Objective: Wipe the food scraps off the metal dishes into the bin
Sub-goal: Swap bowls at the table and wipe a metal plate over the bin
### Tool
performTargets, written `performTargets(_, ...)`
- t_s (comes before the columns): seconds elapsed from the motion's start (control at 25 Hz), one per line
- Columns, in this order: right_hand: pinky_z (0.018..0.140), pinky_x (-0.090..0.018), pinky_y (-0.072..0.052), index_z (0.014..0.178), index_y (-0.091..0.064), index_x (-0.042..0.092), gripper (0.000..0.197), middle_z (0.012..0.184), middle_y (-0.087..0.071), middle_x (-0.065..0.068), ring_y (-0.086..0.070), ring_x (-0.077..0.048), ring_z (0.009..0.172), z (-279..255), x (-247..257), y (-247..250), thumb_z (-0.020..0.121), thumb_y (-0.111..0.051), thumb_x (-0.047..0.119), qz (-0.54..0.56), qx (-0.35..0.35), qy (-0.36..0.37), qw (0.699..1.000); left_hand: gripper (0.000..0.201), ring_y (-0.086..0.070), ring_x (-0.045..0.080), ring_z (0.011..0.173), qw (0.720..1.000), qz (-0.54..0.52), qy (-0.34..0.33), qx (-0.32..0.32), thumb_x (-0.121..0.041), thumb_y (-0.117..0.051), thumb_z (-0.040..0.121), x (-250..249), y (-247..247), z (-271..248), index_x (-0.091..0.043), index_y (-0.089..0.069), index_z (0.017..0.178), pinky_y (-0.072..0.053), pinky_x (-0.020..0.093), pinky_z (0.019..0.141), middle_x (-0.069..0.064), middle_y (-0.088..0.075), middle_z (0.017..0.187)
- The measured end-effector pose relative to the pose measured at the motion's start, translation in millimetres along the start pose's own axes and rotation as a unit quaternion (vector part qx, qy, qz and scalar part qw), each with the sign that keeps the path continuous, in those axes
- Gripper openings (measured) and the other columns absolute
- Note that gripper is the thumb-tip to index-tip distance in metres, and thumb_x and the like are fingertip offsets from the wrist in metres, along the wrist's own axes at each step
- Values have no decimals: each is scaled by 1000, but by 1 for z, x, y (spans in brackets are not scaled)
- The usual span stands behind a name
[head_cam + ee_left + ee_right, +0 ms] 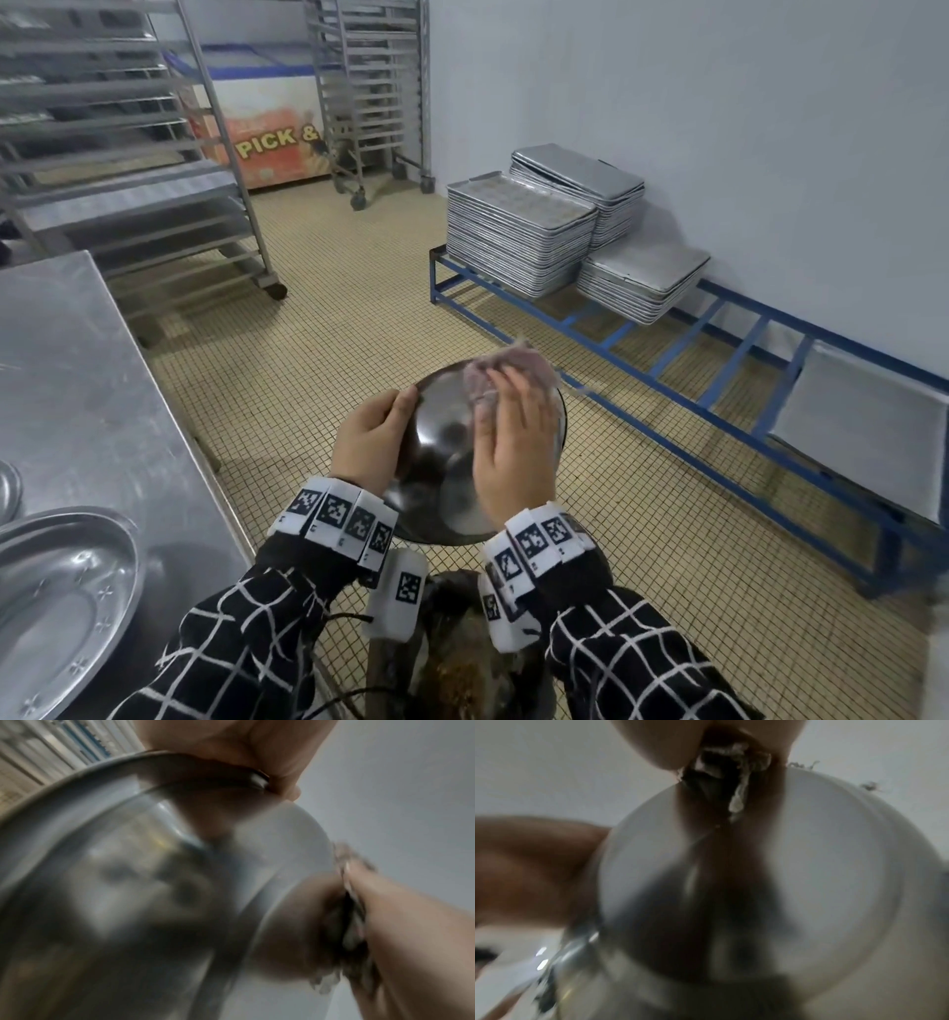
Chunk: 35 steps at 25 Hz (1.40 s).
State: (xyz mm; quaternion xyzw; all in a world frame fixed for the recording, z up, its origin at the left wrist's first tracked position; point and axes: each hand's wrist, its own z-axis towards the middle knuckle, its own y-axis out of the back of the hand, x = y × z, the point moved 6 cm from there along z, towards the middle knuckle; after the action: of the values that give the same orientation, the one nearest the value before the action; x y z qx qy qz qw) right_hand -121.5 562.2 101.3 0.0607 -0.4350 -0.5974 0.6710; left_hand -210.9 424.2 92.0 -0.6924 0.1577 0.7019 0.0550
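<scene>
A left hand (371,441) is gripping the rim of a tilted metal dish (452,462) above the bin (462,663) while a right hand (513,452) is pressing a cloth (506,367) inside; scraps could be missing the bin.

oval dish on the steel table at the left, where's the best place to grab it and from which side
Probably the near right rim of the oval dish, coming from the table's front edge. Its wide flat rim sits raised above the shallow centre, so fingers could likely hook under it with the thumb on top.
</scene>
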Motion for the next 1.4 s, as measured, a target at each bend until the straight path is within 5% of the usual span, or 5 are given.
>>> performTargets(0.2,106,-40,-42,132,-50,15,35,140,-47,-2,-43,-12,129,-6,-66,-3,101,-38,24,208,-21,-229,951,27,-67,29,87,997,-43,37,-45,-42,-53,94,2,12,1,-27,-71,81,-54,42,81,4,-72,82)
performTargets(0.4,118,-26,-8,149,-22,18,53,159,-11,2,-5,-10,146,-16,2,-9,100,-26,38,59,46,-40,996,28,-64,28,89,999,-19,1,-28,-39,-47,97,-8,1,0,-25,-69,88,-52,47,85,7,-70,90)
performTargets(0.6,113,-47,-25,134,-48,12,46,142,-45,-4,-37,-23,135,9,29,-1,97,-34,35,-61,-6,44,997,26,-65,30,84,999,-9,-34,-15,-37,-50,96,-10,-3,-1,-26,-70,83,-52,52,84,5,-71,83)
performTargets(1.08,91,-27,-35,125,-54,18,32,116,-59,2,-52,-18,110,-16,-93,-4,101,-36,31,260,-23,-410,874,27,-67,23,86,997,-59,29,-38,-42,-52,94,9,15,1,-26,-72,85,-53,40,82,1,-72,83)
performTargets(1.4,61,-16,-36,102,-54,17,22,87,-58,12,-55,-4,80,8,-90,12,99,-42,35,205,77,-300,929,14,-59,12,94,1000,25,-8,-18,-36,-48,97,18,21,0,-37,-61,98,-48,31,82,-9,-64,99)
